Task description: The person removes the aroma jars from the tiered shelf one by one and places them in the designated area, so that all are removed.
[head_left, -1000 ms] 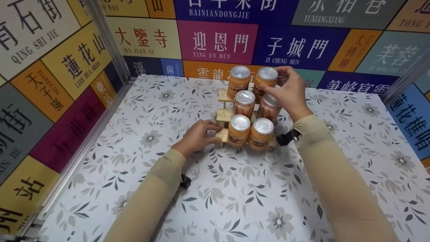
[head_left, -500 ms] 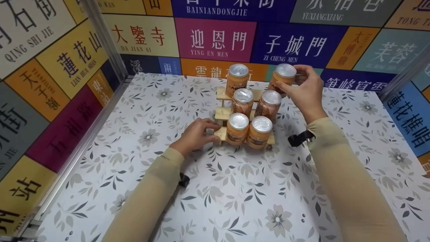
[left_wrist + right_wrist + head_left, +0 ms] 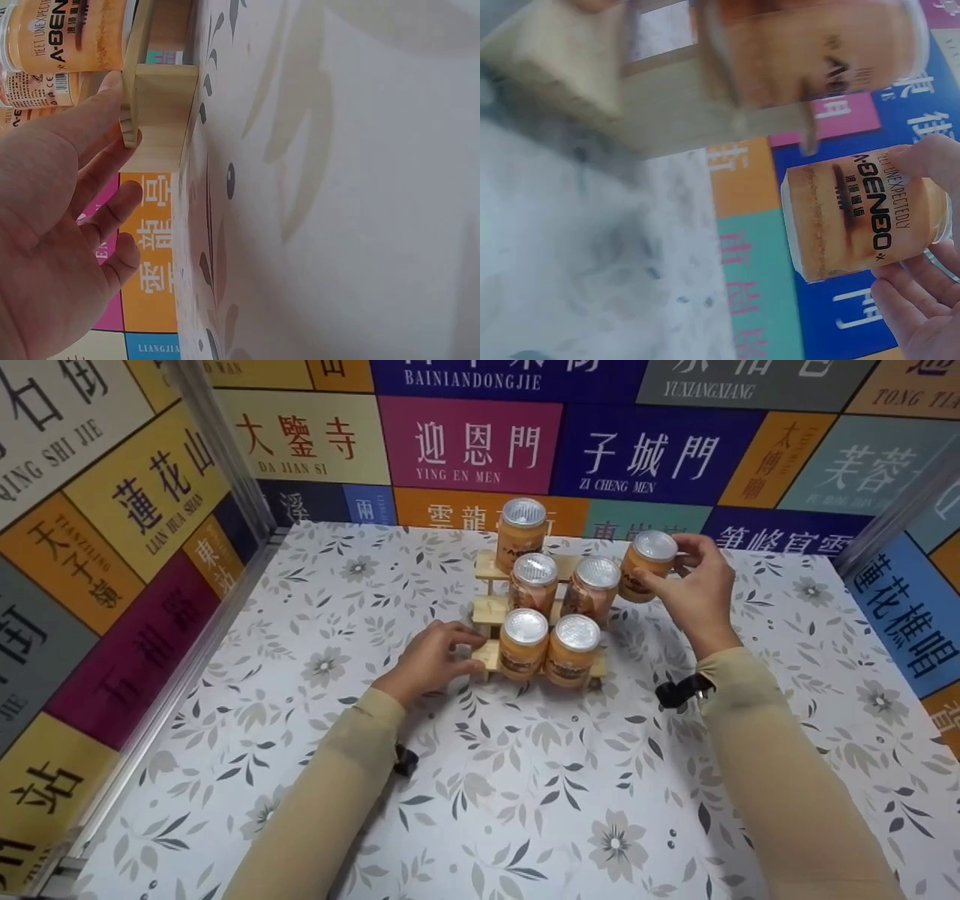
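Note:
My right hand [image 3: 701,589] pinches an orange can [image 3: 866,214] with a silver lid, between thumb and fingers. In the head view it is held upright, beside the right end of a three-step wooden rack [image 3: 491,566]. On the rack stand one can [image 3: 520,532] on the top step, two pinkish-orange cans [image 3: 534,583] on the middle step and two orange cans [image 3: 523,643] on the bottom step. My left hand [image 3: 435,660] holds the left end of the bottom step between thumb and index finger; its other fingers hang loosely curled in the left wrist view.
The rack stands on a table [image 3: 480,810] covered with a leaf-and-flower print. Sign-covered panels [image 3: 469,442] rise behind the table and on both sides. A metal corner post [image 3: 232,450] stands at the back left.
My right hand has lifted the can off the right of the top step, carried it right, then lowered it beside the rack. My left hand stays at the rack's left end.

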Motion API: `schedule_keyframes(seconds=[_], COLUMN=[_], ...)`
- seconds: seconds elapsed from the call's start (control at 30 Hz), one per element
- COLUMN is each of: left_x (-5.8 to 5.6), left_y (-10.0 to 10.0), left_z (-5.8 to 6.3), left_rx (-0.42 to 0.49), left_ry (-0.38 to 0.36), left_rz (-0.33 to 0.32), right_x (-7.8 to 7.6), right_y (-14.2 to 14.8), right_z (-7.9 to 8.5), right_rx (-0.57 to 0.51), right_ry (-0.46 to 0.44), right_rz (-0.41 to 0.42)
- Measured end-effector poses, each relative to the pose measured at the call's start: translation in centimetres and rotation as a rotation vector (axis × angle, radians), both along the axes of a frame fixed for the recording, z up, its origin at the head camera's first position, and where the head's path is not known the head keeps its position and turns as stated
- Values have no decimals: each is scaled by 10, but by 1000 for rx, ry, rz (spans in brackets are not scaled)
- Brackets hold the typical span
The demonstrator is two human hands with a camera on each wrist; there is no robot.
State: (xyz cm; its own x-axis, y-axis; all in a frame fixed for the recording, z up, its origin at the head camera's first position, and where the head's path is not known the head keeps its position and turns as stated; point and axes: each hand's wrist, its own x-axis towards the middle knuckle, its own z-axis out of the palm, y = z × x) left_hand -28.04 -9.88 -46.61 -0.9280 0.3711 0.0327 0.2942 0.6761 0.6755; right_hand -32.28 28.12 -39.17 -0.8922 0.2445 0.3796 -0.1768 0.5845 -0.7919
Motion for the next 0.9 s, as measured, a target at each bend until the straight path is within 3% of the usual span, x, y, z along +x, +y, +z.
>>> schedule_keyframes(seconds=[0.33,0.6,0.9], left_x=[0,1,0], left_y=[4,0,-1], left_z=[-2,-1,-1], left_rx=[-15,-9,-15], left_ry=[-3,6,-16], left_rz=[0,8,8], right_x=[6,7,9], right_y=[17,26,31], right_z=[-30,-48,-58], right_rx=[7,0,28], right_ry=[-58,-143,-230], right_rz=[9,63,77])
